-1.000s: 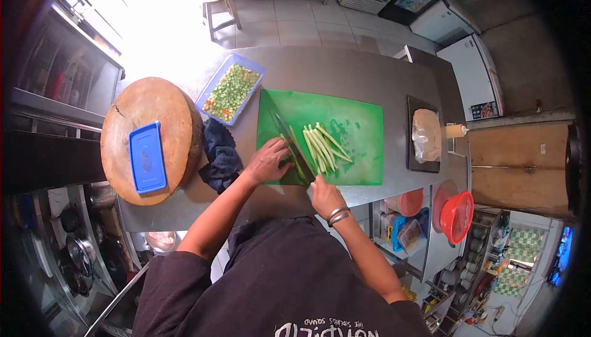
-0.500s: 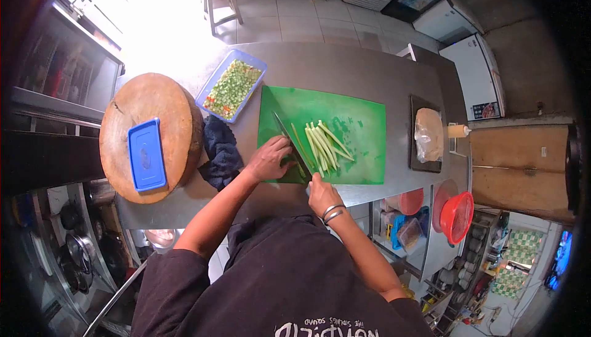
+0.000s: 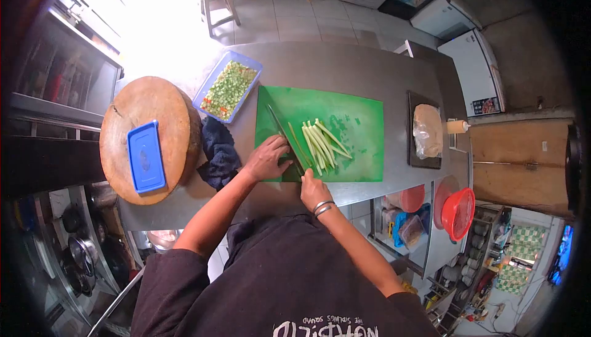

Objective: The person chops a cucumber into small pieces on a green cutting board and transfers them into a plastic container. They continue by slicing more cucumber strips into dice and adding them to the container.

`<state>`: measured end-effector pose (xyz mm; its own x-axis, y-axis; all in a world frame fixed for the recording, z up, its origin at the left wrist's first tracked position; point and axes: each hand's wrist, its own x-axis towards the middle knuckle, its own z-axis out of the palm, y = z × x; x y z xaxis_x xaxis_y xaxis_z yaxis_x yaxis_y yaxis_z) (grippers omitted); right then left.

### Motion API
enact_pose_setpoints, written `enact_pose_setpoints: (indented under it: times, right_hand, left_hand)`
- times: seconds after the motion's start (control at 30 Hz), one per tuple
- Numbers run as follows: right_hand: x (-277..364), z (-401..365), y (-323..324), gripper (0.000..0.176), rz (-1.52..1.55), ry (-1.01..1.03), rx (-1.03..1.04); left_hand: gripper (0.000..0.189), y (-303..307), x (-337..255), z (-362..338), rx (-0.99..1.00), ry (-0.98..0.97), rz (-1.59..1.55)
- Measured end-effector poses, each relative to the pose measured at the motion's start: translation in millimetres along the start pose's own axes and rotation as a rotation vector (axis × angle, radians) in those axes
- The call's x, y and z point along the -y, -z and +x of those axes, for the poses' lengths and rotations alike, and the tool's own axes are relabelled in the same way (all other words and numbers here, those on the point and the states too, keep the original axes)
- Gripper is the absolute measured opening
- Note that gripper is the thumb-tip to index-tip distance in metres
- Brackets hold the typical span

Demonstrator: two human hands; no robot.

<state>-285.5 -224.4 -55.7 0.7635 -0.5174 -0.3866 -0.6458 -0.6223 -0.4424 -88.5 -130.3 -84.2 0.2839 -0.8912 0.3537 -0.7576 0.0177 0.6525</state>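
Observation:
My right hand (image 3: 314, 191) is closed around the handle of a kitchen knife (image 3: 278, 124), whose long blade slants away to the upper left over the green cutting board (image 3: 363, 106). To the left of the blade, my left hand (image 3: 268, 157) rests on the board with its fingers curled; what lies under them is hidden. One thin green strip (image 3: 299, 145) lies just right of the blade. Beside it is a pile of pale green strips (image 3: 321, 145) that look like cucumber. Behind the board's left corner stands a clear tub (image 3: 199, 98) of diced green vegetable (image 3: 230, 86) with orange bits.
On the left, a round wooden block (image 3: 126, 100) bears a blue lid (image 3: 146, 157). A dark cloth (image 3: 218, 152) lies between block and board. At the right are a tray (image 3: 425, 162) with a plastic-wrapped item (image 3: 427, 129) and a red basket (image 3: 458, 215).
My right hand and the knife have shifted slightly left, closer to my left hand. My left hand stays in nearly the same place, and the whole view has moved a little.

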Motion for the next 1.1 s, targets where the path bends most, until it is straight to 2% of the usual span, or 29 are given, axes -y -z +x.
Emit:
enact_pose_setpoints:
  times: [0.2, 0.47, 0.8, 1.1]
  right_hand:
    - [-7, 5, 7, 0.02, 0.04, 0.076, -0.057]
    - [11, -14, 39, 0.022, -0.015, 0.018, -0.024]
    - [0, -11, 32, 0.021, 0.048, -0.014, -0.088]
    - [-9, -17, 20, 0.023, 0.043, -0.025, -0.048]
  left_hand:
    - [0.038, -2, 0, 0, -0.013, -0.026, 0.024]
    - [0.033, -3, 2, -2, -0.006, -0.027, 0.006]
    - [0.029, 0, -2, -1, 0.015, -0.069, 0.047]
    - [0.026, -2, -3, -2, -0.004, -0.104, 0.065]
